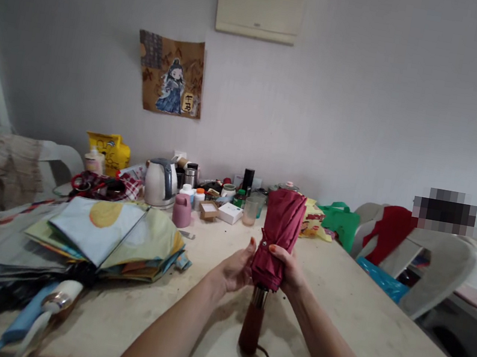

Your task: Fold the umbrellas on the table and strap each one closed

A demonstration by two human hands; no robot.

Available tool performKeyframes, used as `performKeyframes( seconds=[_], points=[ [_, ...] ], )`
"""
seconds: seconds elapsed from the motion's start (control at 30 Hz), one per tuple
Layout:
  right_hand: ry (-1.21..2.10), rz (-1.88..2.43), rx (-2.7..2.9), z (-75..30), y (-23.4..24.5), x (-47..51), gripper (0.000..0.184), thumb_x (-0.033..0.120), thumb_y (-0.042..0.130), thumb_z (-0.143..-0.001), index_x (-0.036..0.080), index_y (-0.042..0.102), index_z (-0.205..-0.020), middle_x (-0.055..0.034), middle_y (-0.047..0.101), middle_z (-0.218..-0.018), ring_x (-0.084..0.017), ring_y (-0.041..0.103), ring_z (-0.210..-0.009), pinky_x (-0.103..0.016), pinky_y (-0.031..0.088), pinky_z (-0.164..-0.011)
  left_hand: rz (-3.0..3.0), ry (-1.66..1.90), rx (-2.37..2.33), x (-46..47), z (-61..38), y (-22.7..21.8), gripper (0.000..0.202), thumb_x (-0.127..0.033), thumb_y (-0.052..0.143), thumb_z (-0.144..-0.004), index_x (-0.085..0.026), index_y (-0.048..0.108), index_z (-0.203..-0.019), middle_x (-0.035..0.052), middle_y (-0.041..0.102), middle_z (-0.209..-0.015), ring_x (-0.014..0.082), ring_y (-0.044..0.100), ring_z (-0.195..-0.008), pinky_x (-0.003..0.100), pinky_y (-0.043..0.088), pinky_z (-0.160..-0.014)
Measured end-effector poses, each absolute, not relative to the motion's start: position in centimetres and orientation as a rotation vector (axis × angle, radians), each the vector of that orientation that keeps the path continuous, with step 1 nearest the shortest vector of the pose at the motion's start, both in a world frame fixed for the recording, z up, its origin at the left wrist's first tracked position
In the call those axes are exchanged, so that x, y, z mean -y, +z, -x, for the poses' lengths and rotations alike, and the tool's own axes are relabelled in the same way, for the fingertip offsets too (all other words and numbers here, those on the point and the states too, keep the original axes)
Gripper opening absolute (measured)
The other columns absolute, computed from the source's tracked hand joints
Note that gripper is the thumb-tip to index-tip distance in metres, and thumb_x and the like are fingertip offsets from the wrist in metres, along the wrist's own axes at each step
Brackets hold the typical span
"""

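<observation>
A folded dark red umbrella (279, 222) stands upright over the table, its brown handle (251, 327) pointing down with a wrist strap resting on the tabletop. My right hand (290, 269) is wrapped round the lower part of the gathered canopy. My left hand (238, 270) presses against the canopy's left side with the fingers curled onto the fabric. Both hands hold the umbrella just above its metal collar.
Several other folded umbrellas (105, 235) lie piled on the left of the beige table (352, 344). A white kettle (160, 182), a pink cup (182, 210), small boxes and jars crowd the back. Chairs with a red cloth (392, 228) and a green bag (341, 221) stand at the right.
</observation>
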State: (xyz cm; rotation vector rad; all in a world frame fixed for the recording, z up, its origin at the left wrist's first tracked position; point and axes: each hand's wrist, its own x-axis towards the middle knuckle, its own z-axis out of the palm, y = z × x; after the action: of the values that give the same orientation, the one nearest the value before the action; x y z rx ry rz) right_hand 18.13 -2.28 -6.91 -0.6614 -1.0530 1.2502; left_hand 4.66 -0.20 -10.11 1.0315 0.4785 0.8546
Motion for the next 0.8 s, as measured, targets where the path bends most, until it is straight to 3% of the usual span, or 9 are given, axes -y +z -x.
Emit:
performKeyframes(
  seconds=[0.13, 0.3, 0.5, 0.67, 0.8],
  points=[
    [1.21, 0.667, 1.099, -17.6, -6.7, 2.7, 0.034, 0.032, 0.078, -0.057, 0.02, 0.068, -0.087, -0.0025, 0.071, -0.079, -0.019, 0.062, -0.064, -0.03, 0.053, -0.06, -0.993, 0.85, -0.334, 1.3, -5.3, -10.3, 0.082, -0.072, 0.081, -0.047, -0.017, 0.066, -0.107, 0.0071, 0.071, -0.093, 0.0215, 0.064, -0.085, 0.033, 0.05, -0.079],
    [1.12, 0.718, 1.142, -16.7, -6.6, 2.6, 0.031, 0.033, 0.08, -0.057, 0.02, 0.068, -0.083, -0.0011, 0.071, -0.077, -0.017, 0.061, -0.065, -0.029, 0.053, -0.063, -1.052, 0.89, -0.345, 2.1, -4.7, -9.2, 0.075, -0.051, 0.091, -0.044, -0.015, 0.063, -0.104, 0.0036, 0.066, -0.082, 0.0128, 0.058, -0.065, 0.025, 0.047, -0.06],
    [1.035, 0.78, 1.199, -17.3, -7.2, 2.3, 0.039, 0.04, 0.079, -0.06, 0.019, 0.069, -0.092, -0.0038, 0.073, -0.085, -0.021, 0.064, -0.074, -0.034, 0.055, -0.069, -1.154, 0.927, -0.502, 3.1, -4.6, -7.8, 0.042, -0.022, 0.078, -0.049, -0.011, 0.064, -0.087, 0.0019, 0.062, -0.068, 0.0108, 0.055, -0.056, 0.023, 0.044, -0.055],
    [0.883, 0.87, 1.351, -18.1, -7.0, 2.8, 0.044, 0.047, 0.075, -0.063, 0.02, 0.069, -0.097, -0.0058, 0.073, -0.095, -0.025, 0.065, -0.088, -0.039, 0.055, -0.08, -1.167, 0.978, -0.513, 3.5, -5.0, -7.8, 0.036, -0.018, 0.07, -0.047, -0.009, 0.065, -0.081, 0.0032, 0.063, -0.065, 0.0122, 0.056, -0.054, 0.024, 0.045, -0.053],
    [0.699, 1.0, 1.53, -18.6, -6.4, 3.1, 0.041, 0.051, 0.069, -0.069, 0.018, 0.067, -0.095, -0.0075, 0.072, -0.095, -0.026, 0.064, -0.088, -0.04, 0.054, -0.078, -1.196, 0.96, -0.52, 3.6, -5.0, -7.7, 0.032, -0.019, 0.066, -0.047, -0.009, 0.063, -0.077, 0.004, 0.062, -0.059, 0.0146, 0.057, -0.05, 0.026, 0.046, -0.05]
  ],
)
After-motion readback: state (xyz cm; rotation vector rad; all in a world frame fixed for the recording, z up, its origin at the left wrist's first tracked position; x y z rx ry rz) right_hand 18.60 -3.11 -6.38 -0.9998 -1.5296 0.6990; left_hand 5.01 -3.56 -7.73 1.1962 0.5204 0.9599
